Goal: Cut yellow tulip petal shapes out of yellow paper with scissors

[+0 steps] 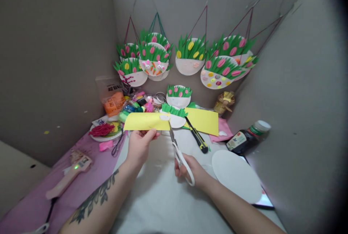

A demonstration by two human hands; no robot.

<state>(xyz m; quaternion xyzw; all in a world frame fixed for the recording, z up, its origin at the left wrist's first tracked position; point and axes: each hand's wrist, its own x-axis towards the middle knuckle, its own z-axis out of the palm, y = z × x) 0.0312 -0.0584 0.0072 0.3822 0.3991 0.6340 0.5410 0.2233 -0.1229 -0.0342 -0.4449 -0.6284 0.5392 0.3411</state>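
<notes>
Head view: two hands cutting yellow paper over a craft table.
The left hand (140, 145) pinches the yellow paper strip (146, 121) by its lower edge, held up near the table's far edge; the right hand (194, 170) grips white-handled scissors (179, 152), blades at the strip's right end, with a utility knife (197, 136) lying just beside.

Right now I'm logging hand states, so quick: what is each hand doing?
Left hand: closed on the yellow paper strip, pinching its lower edge.
Right hand: closed on the white-handled scissors, blades at the strip.
</notes>
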